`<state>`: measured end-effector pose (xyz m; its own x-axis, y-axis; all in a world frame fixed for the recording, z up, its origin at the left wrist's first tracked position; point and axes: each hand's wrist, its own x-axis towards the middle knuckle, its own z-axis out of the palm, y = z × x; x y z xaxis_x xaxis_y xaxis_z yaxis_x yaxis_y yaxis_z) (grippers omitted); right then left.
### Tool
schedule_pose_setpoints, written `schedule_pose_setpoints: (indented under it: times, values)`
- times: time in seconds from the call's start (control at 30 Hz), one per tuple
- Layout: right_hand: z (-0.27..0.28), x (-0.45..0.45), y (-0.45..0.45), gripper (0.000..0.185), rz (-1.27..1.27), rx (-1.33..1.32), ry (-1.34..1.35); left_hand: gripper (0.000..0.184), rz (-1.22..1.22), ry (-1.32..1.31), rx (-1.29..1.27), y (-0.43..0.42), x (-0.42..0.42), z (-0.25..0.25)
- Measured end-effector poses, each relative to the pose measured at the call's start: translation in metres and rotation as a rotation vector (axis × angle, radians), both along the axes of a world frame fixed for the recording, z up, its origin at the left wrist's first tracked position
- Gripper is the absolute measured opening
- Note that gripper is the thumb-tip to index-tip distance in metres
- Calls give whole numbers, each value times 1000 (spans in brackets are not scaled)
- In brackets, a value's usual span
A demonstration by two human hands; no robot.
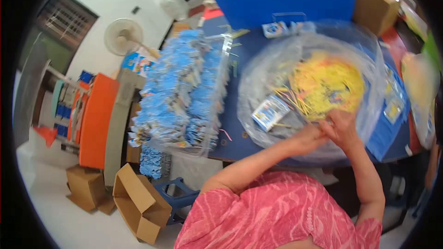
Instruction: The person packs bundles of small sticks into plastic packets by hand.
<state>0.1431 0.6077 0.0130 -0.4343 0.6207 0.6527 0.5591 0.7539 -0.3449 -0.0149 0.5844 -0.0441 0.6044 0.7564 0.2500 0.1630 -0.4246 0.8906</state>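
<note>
Across blue surface [233, 118], see packed bin [214, 101] left; at clear bag [258, 71], cannot tell grip of left hand [316, 134], right hand [341, 125].

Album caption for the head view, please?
Left hand and right hand together at a clear plastic bag of yellow pieces.

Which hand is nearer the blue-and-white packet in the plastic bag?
Left. The left hand is right of the packet, lower in view; the right hand is farther right, by the yellow pile.

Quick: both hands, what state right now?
Left hand: fingers partly hidden; open or closed cannot be told.
Right hand: fingers bent near the yellow pile; anything held cannot be made out.
</note>
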Motion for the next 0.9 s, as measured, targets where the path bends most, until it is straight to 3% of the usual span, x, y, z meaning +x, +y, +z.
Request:
schedule_pose_setpoints:
  times: [0.1,0.17,0.23,0.3,0.37,0.43,0.57,0.67,0.8,0.9]
  values:
    - [-2,-11,-8,28,-3,13,24,31,113,104,-84,5,-9,25]
    - [-17,-16,-10,25,-17,-411,284,31,112,324,-85,2,-15,37]
    - [-21,-15,-4,25,10,-433,270,31,164,401,-133,-12,-29,33]
    - [-27,-9,1,24,-55,-450,299,37,393,445,440,-13,-60,27]
    - [-36,-6,6,24,-54,-437,215,43,780,656,552,-12,-89,32]
    - [-44,-5,8,23,-89,-378,68,44,976,901,497,-13,-112,35]
    - [-53,-10,6,17,-31,-297,-124,44,984,935,323,-9,-130,15]
    - [-43,-13,1,18,-3,-229,-126,40,993,1002,303,-5,-135,16]
    - [-50,-4,7,19,-8,-204,-138,38,1038,791,455,-6,-141,15]
    - [-42,-3,5,18,-59,-196,-111,32,991,577,408,-3,-146,9]
